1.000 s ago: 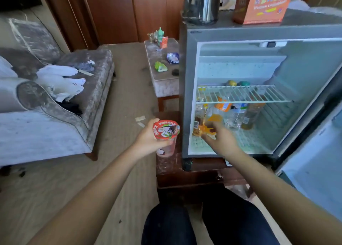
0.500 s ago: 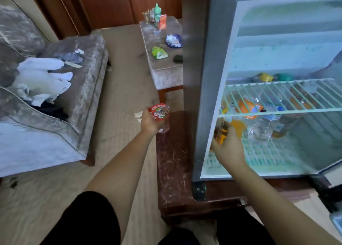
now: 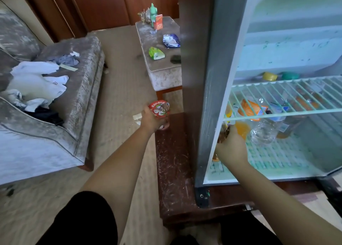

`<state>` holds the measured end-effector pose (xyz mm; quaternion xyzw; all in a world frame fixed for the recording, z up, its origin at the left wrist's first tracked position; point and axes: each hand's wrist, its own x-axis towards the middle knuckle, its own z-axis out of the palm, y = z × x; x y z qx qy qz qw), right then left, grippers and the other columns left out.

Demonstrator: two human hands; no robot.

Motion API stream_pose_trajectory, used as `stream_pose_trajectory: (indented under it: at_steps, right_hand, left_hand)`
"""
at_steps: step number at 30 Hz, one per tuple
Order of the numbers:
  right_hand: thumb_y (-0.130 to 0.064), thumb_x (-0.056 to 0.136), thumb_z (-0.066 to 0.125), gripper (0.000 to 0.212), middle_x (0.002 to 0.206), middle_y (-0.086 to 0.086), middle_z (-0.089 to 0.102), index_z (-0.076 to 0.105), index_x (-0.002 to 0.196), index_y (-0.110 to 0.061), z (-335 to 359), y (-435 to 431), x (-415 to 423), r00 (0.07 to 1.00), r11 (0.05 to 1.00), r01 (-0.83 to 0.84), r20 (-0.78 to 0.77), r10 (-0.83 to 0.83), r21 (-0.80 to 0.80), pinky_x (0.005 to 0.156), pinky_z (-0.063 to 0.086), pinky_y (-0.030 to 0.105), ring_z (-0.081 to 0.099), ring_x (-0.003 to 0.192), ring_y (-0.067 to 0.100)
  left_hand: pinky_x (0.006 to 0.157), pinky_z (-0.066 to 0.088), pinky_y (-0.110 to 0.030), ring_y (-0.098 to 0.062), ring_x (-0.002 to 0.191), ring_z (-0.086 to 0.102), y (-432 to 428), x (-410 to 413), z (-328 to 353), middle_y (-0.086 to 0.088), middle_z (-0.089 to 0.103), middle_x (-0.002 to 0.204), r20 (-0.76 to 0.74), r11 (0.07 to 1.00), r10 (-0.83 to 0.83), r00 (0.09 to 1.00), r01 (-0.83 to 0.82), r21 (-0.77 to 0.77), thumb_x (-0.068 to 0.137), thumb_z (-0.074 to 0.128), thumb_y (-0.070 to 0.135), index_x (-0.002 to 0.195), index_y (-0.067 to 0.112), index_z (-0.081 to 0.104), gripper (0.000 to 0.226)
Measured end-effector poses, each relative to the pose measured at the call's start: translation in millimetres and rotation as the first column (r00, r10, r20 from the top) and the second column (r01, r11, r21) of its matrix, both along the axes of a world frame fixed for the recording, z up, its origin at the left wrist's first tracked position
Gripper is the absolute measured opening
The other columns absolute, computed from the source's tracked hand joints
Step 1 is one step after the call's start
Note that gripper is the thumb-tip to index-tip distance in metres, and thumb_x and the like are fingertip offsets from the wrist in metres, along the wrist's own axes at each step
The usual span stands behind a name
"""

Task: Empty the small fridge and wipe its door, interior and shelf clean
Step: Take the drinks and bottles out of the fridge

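The small fridge [image 3: 218,82] stands open on a scratched wooden stand [image 3: 172,161]. The step in hand looks to be the emptying, since drinks lie inside and no wiping can sensibly begin until they are out. Its wire shelf [image 3: 288,98] carries two small round things at the back, one yellow [image 3: 270,76] and one green [image 3: 289,75]; what they are cannot be told. In the compartment below the shelf, a clear water bottle [image 3: 263,133] lies tilted. Just beside it is an orange drink bottle [image 3: 242,131], with orange-labelled packaging showing through the wires above.

At the front left corner of that lower compartment is a small amber bottle [image 3: 224,133]. The right hand [image 3: 231,149] is stretched in under the shelf, its back to the camera, and appears wrapped round this bottle, though the fingertips are hidden. The next move probably calls for drawing the bottle straight out, low enough to pass beneath the shelf edge and without knocking the orange bottle beside it.

Outside the fridge, the left arm reaches forward over the floor. The left hand [image 3: 150,121] grips a red-lidded cup [image 3: 159,109] from the side, near the far end of the stand. The cup probably needs a resting place before that hand can help.
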<state>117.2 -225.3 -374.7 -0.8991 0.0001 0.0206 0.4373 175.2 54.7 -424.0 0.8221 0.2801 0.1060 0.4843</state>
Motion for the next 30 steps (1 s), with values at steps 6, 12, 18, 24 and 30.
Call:
stream_pose_trajectory:
  at_steps: [6,12,18,24,30]
  right_hand:
    - [-0.038,0.068,0.081,0.048,0.077,0.000,0.057,0.047,0.093,-0.013,9,-27,-34,1.000,0.999,0.004,-0.002,-0.004,-0.040,0.053,0.033,0.032,0.054,0.068,0.025]
    - [-0.040,0.062,0.084,0.054,0.091,0.000,0.064,0.054,0.104,-0.020,13,-72,-110,0.998,0.998,0.028,-0.052,-0.031,-0.054,0.064,0.045,0.033,0.060,0.081,0.023]
    - [-0.036,0.064,0.085,0.048,0.085,-0.006,0.065,0.057,0.101,-0.023,40,-67,-185,0.982,0.985,-0.172,0.087,0.169,0.025,0.063,0.045,0.028,0.060,0.078,0.014]
    - [-0.042,0.072,0.080,0.069,0.109,-0.008,0.063,0.051,0.131,-0.020,52,-64,-182,0.901,0.899,-0.434,0.042,0.432,0.064,0.082,0.049,0.021,0.061,0.097,0.008]
    - [-0.035,0.088,0.067,0.050,0.121,0.005,0.062,0.053,0.128,-0.010,39,-84,-80,0.999,0.996,-0.039,-0.011,0.040,0.086,0.085,0.045,0.031,0.060,0.097,0.018]
  left_hand:
    - [0.091,0.040,-0.023,-0.026,0.118,0.054,-39,-65,48,-0.013,0.056,0.129,0.180,0.979,-0.011,0.984,-0.027,0.203,0.078,0.077,0.011,0.138,0.006,0.042,0.069]
    - [0.079,0.045,-0.020,-0.003,0.080,0.067,-123,-197,82,0.007,0.070,0.087,0.071,0.932,-0.358,0.931,0.360,-0.031,0.093,0.064,0.022,0.097,0.020,0.065,0.005]
    - [0.079,0.050,-0.011,-0.002,0.096,0.065,-187,-258,134,0.010,0.063,0.114,0.143,0.791,-0.535,0.833,0.553,-0.260,0.083,0.075,0.021,0.132,0.024,0.046,0.058]
    - [0.075,0.056,-0.024,0.000,0.086,0.068,-169,-267,157,0.012,0.070,0.100,0.143,0.856,-0.419,0.897,0.443,-0.267,0.079,0.078,0.026,0.109,0.030,0.058,0.037]
    - [0.075,0.058,-0.034,-0.012,0.097,0.068,-101,-222,144,0.004,0.068,0.110,0.114,0.956,-0.107,0.988,0.134,-0.262,0.076,0.082,0.028,0.122,0.021,0.052,0.056]
